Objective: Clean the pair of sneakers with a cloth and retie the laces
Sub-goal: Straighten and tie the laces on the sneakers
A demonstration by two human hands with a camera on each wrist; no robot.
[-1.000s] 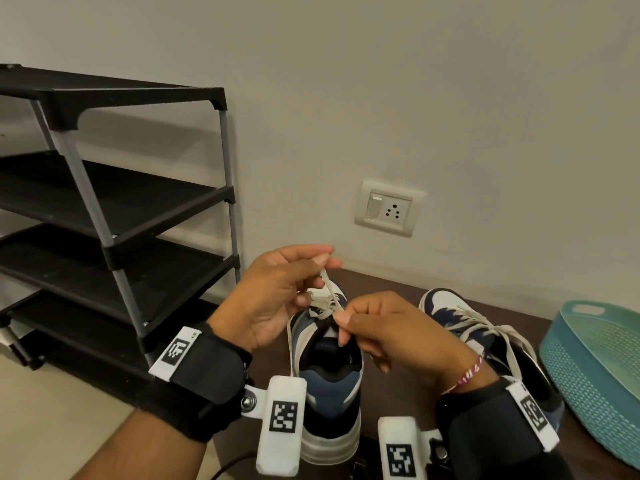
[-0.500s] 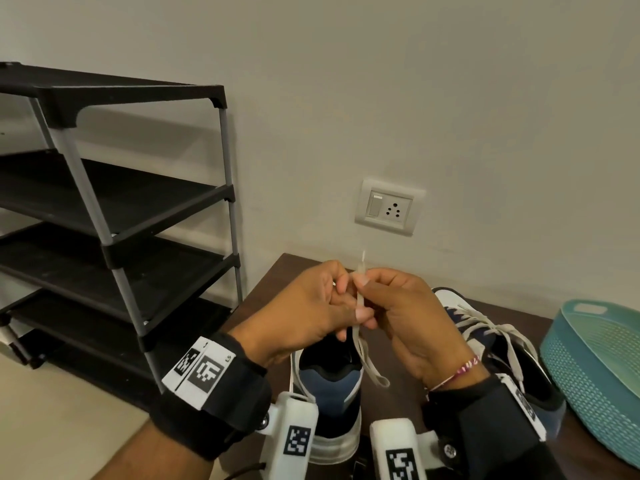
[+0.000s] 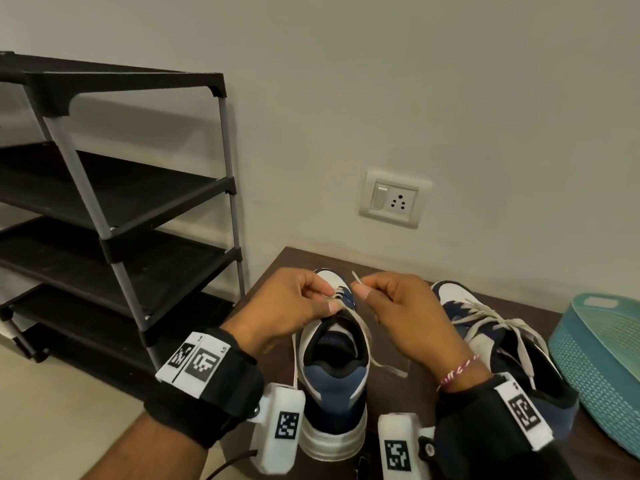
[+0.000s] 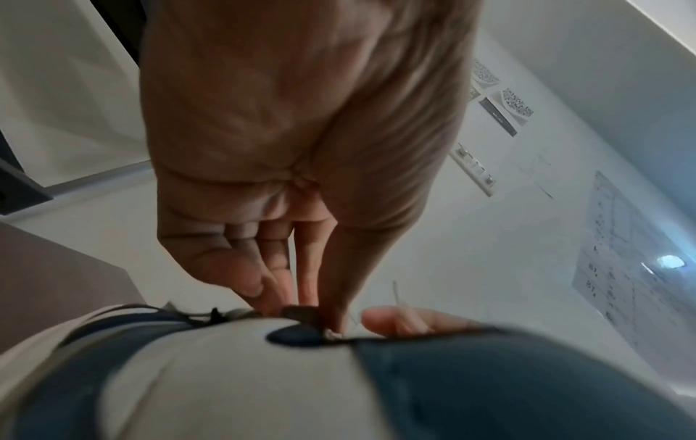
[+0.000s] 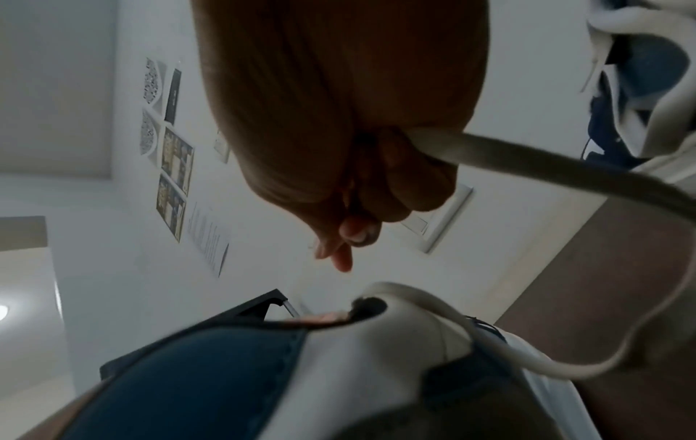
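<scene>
Two navy and white sneakers stand on a dark brown table. The left sneaker (image 3: 334,382) has its heel toward me. My left hand (image 3: 298,306) pinches the lacing at its tongue, seen close in the left wrist view (image 4: 301,312). My right hand (image 3: 391,306) pinches the tip of the white lace (image 3: 356,277) just right of the tongue; the lace (image 5: 527,157) runs out of its fist in the right wrist view. The right sneaker (image 3: 502,337) lies beside it with its laces loose. No cloth is in view.
A black shoe rack (image 3: 114,209) stands left of the table (image 3: 408,386). A teal plastic basket (image 3: 602,358) sits at the table's right end. A white wall socket (image 3: 394,199) is on the wall behind the sneakers.
Both hands have come down from a raised, joined position and parted slightly; the lace tip is now low at the left sneaker's tongue.
</scene>
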